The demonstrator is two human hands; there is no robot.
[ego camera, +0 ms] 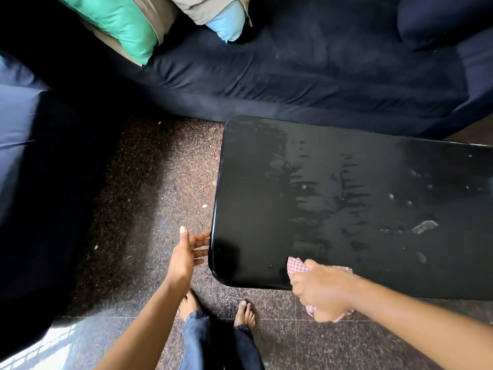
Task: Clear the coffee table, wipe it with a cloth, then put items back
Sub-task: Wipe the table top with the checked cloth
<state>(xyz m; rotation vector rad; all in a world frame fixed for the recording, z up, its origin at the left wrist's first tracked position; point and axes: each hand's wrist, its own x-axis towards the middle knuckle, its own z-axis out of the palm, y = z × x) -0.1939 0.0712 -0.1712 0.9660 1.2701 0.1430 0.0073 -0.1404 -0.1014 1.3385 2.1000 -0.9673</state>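
The black glossy coffee table point(253, 188) fills the right half of the view, bare of items and streaked with wet wipe marks across its middle. A few small specks and a pale smear lie on its right part. My right hand point(324, 292) is shut on a red-and-white checked cloth point(296, 266), pressed at the table's near edge close to the near-left corner. My left hand point(186, 253) is open, fingers spread, with the fingertips touching the table's left edge.
A dark blue sofa point(320, 76) runs along the far side of the table, with a green cushion point(120, 22) and a light blue cushion point(229, 22) at its left end. A dark blue armchair point(34, 169) stands left. My bare feet are on the speckled floor point(149, 182).
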